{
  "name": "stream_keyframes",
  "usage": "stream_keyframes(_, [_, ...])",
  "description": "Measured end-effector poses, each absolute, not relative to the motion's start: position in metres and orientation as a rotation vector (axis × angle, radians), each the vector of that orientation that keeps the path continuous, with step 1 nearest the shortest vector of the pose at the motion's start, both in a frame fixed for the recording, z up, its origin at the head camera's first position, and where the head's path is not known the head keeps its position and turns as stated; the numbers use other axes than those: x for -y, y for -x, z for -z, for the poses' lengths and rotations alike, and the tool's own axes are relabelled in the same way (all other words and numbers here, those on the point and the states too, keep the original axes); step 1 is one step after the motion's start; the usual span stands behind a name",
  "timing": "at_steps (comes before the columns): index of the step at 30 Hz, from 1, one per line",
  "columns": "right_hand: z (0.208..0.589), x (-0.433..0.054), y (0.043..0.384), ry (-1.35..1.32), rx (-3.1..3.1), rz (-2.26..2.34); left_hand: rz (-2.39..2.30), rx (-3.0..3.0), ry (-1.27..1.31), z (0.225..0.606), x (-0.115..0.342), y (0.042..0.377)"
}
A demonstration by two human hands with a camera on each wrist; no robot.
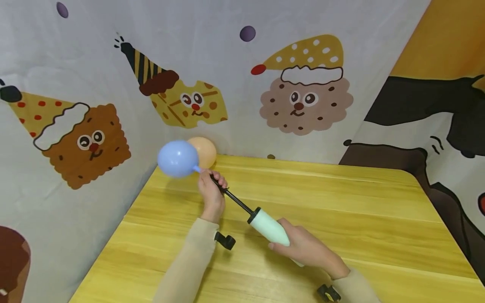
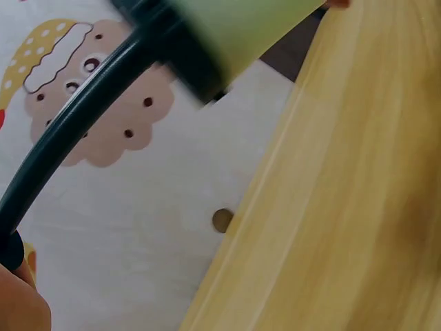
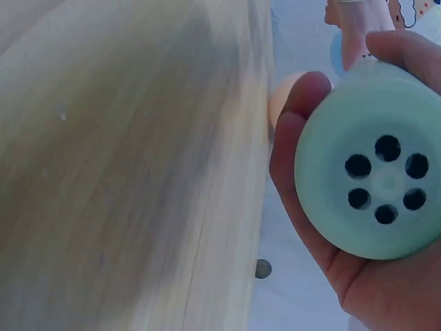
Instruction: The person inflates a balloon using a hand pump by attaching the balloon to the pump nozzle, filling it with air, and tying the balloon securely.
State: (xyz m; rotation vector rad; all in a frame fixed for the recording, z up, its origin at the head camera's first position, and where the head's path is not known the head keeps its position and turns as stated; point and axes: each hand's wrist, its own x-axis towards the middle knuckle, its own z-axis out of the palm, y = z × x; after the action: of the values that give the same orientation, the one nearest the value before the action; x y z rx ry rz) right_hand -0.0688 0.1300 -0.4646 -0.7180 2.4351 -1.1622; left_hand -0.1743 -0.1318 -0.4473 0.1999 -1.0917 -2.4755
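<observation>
A mint-green hand balloon pump (image 1: 270, 227) with a black rod slants across the head view above the table. My right hand (image 1: 307, 248) grips its green barrel; in the right wrist view the barrel's holed end (image 3: 386, 181) faces the camera. At the black end, my left hand (image 1: 213, 191) curls round the handle and the neck of an inflated blue balloon (image 1: 178, 158). How the neck sits on the nozzle is hidden by the fingers. In the left wrist view the black rod (image 2: 76, 124) runs into the barrel, with part of the hand (image 2: 24, 303) at the corner.
An inflated orange balloon (image 1: 204, 152) lies behind the blue one, at the table's far left corner. The wooden table (image 1: 341, 202) meets a cloth backdrop (image 1: 235, 139) printed with cartoon biscuits and cheese. Each wrist carries a black strap mount (image 1: 226, 241).
</observation>
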Motion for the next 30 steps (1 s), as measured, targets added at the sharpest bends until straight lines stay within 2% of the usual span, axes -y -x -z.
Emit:
stream_keyframes(17, [0.455,-0.099,0.080,0.559,-2.490,1.212,2.567,1.260,-0.212,0.463,0.086,0.157])
stream_keyframes(23, [0.447,-0.101,0.076,0.568,-2.453,1.221,2.585,1.200,-0.214,0.452,0.104,0.168])
stream_keyframes(30, [0.446,-0.130,0.066,0.689,-2.462,1.156,2.522,1.030,-0.227,0.438,0.137,0.181])
